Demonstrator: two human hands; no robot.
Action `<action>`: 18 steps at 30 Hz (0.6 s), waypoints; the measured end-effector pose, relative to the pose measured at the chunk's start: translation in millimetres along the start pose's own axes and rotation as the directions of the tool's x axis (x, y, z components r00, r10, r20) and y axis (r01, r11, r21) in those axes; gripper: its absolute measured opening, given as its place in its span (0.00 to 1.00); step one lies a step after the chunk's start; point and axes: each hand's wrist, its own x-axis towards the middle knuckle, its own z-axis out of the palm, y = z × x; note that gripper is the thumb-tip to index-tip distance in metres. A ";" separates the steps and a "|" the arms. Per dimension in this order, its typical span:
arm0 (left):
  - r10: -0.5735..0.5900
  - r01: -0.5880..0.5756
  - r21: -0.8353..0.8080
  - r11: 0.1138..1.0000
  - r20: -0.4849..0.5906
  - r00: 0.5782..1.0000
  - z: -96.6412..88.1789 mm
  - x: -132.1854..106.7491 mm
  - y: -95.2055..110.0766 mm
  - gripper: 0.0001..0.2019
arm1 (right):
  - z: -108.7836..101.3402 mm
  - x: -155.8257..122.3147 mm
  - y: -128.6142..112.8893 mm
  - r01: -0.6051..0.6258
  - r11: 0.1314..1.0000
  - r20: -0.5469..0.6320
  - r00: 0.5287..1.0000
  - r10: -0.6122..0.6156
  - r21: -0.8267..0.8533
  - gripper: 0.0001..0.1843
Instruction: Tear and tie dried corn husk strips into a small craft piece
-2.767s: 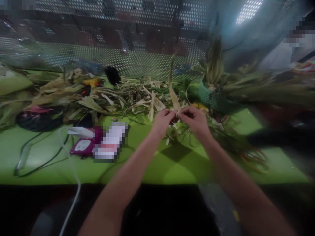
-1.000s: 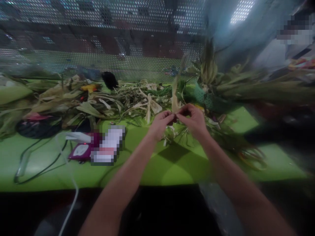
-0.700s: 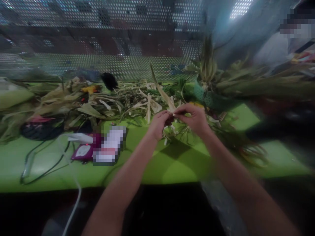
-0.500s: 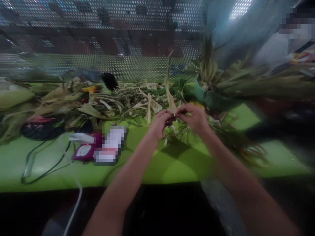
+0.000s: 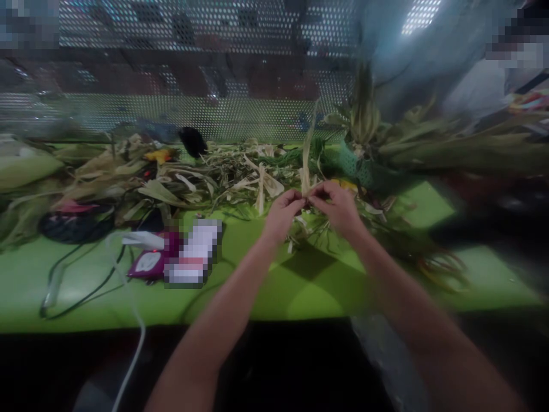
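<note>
My left hand (image 5: 283, 214) and my right hand (image 5: 338, 205) meet above the green table (image 5: 300, 292), fingertips pinched together on the base of a pale dried leaf strip (image 5: 306, 155). The strip stands upright from the pinch, rising above both hands. Under the hands lies a loose heap of dried leaf strips (image 5: 257, 171) and thin green stems. What the fingers enclose at the strip's base is too small and blurred to make out.
Dried leaves (image 5: 98, 166) pile up at the left. A magenta pouch (image 5: 148, 263), a black cable (image 5: 77, 286) and a white cable (image 5: 128, 320) lie front left. A green mesh bundle (image 5: 364, 169) sits right; another person (image 5: 484, 86) is far right. A perforated metal wall (image 5: 214, 109) backs the table.
The upright strip swung left, then back to vertical, between my fingers. Both hands stayed pinched together at the same spot above the table.
</note>
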 end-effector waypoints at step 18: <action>-0.063 0.044 -0.234 0.971 -0.071 0.995 -4.4 7.2 -4.6 0.05 | -18.2 22.2 -16.1 -0.040 0.985 0.064 0.998 0.029 0.168 0.08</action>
